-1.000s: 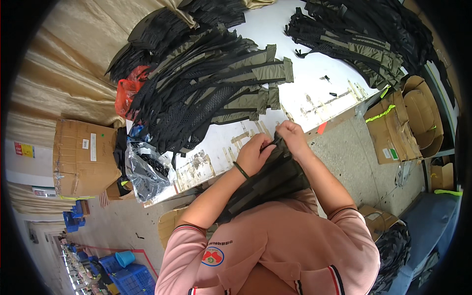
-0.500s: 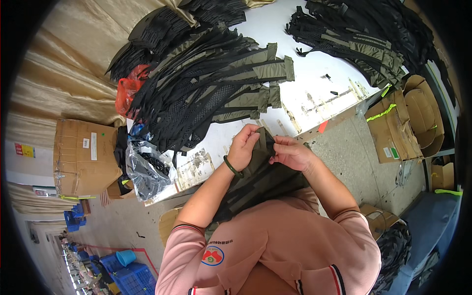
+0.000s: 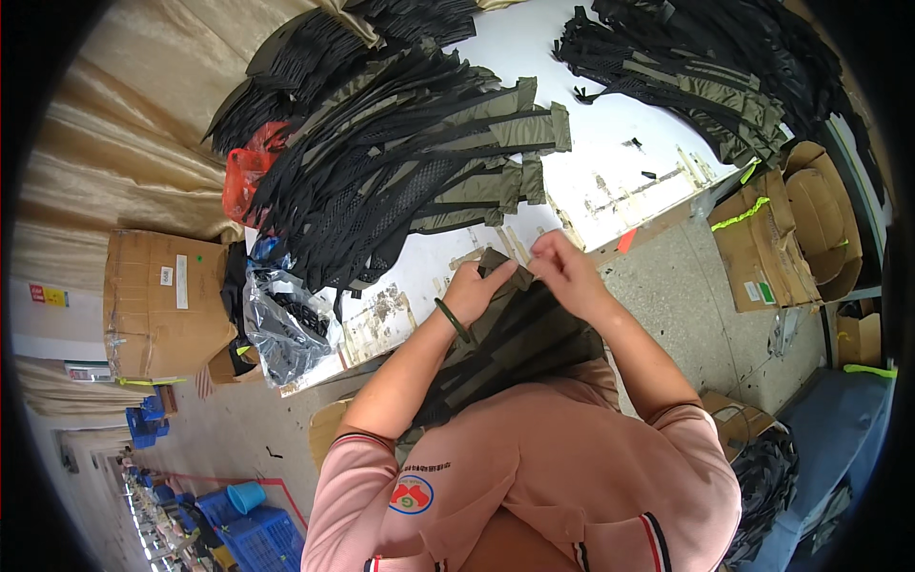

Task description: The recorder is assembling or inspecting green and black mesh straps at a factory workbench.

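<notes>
My left hand (image 3: 474, 294), with a dark bangle on its wrist, is closed on the end of an olive and black fabric piece (image 3: 496, 336). A short olive end (image 3: 505, 265) sticks up past the thumb. The rest of the piece drapes down over my lap, among more dark fabric. Just right of that end, my right hand (image 3: 570, 276) is raised with its fingers curled together. Whatever they pinch, if anything, is too small to make out. Beyond both hands, a heap of similar olive and black mesh pieces (image 3: 410, 181) lies on the white table (image 3: 596, 143).
Another dark fabric pile (image 3: 705, 86) lies at the table's far right. A clear plastic bag (image 3: 291, 329) hangs at its left corner, beside a cardboard box (image 3: 167, 305). To the right, an open carton (image 3: 753, 243) stands past the table edge. A red bag (image 3: 250, 176) sits beside the heap.
My right hand has let go of the fabric piece and risen slightly up and away from it. My left hand keeps its hold, and the olive end now tilts toward the right.
</notes>
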Demonstrator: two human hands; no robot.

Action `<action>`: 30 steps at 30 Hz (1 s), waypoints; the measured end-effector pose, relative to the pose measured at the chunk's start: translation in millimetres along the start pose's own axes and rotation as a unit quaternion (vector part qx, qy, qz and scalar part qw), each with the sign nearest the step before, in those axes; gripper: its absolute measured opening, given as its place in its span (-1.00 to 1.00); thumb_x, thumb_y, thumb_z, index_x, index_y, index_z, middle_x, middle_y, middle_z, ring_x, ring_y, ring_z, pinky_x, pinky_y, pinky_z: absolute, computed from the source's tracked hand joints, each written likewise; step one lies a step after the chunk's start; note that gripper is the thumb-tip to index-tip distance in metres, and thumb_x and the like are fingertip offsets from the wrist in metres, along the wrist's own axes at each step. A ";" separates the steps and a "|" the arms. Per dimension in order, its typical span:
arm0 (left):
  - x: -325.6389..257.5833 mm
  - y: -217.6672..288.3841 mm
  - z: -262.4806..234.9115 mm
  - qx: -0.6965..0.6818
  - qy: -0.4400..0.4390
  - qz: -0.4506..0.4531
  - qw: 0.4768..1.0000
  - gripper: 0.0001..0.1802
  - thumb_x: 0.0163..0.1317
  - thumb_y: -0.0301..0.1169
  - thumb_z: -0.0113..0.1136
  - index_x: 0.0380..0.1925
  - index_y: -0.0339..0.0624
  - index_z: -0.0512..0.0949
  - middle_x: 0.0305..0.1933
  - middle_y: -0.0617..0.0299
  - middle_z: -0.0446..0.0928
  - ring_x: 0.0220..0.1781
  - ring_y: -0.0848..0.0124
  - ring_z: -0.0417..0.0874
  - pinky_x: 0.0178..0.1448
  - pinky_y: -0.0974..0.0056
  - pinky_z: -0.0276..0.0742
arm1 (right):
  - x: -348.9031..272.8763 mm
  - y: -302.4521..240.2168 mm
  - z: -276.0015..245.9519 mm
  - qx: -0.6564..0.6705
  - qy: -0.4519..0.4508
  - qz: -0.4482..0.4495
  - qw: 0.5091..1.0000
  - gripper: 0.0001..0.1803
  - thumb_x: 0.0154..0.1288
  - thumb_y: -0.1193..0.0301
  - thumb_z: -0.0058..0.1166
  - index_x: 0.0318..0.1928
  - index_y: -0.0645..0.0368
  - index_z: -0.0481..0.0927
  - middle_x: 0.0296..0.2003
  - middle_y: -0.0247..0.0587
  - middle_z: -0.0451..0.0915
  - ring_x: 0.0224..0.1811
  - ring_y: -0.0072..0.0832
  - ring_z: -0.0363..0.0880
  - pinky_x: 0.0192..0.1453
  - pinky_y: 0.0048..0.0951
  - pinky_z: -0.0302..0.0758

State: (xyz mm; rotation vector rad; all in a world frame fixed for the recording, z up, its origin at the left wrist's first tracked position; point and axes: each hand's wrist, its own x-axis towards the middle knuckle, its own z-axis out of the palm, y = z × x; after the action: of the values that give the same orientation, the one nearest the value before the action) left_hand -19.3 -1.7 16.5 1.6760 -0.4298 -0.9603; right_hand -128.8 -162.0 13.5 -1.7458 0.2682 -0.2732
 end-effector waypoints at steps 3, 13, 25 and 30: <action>-3.9 4.4 3.9 -0.061 -0.003 -0.025 0.998 -0.70 0.32 -0.26 0.12 -0.19 -0.31 0.59 -0.24 0.28 0.61 -0.25 0.55 0.54 -0.10 0.41 0.46 | 4.5 21.8 3.3 -0.005 0.014 -0.004 1.000 -0.79 0.24 0.39 0.16 -0.24 0.18 0.42 -0.52 -0.26 0.41 -0.46 -0.54 0.37 -0.34 -0.49 0.38; -22.9 -3.7 -16.2 0.126 -0.143 0.004 0.982 -0.63 0.24 -0.25 0.20 -0.09 -0.34 0.54 -0.24 0.22 0.61 -0.21 0.54 0.52 -0.05 0.38 0.44 | 4.6 -1.0 -18.3 0.112 -0.059 0.113 0.985 -0.88 0.25 0.51 0.13 -0.28 0.15 0.43 -0.50 -0.48 0.43 -0.45 -0.72 0.38 -0.49 -0.58 0.41; -92.7 -84.8 -51.0 0.517 -0.322 -0.056 0.791 -0.52 0.29 0.00 0.01 -0.25 -0.27 0.55 -0.36 -0.11 0.59 -0.26 0.01 0.64 -0.15 0.08 0.53 | 64.2 32.0 -86.1 -0.283 0.000 0.074 0.956 -0.66 0.38 0.16 -0.15 -0.23 0.18 0.52 -0.36 0.11 0.58 -0.26 0.01 0.56 -0.17 -0.13 0.45; -68.5 -50.5 -23.5 0.610 -0.400 -0.167 0.663 -0.46 0.22 0.11 0.03 -0.27 -0.20 0.58 -0.32 -0.04 0.62 -0.20 0.00 0.63 -0.10 0.05 0.52 | 206.3 75.0 -97.8 -0.325 0.186 -0.024 0.927 -0.69 0.30 0.36 -0.02 0.04 0.15 0.48 -0.01 0.13 0.47 -0.02 -0.01 0.50 0.01 -0.11 0.45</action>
State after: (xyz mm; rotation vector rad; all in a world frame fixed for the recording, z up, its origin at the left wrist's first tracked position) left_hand -52.1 78.0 -2.9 2.4488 -1.7091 -1.9396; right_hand 31.8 -334.2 -34.7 -2.3513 0.6485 -0.6059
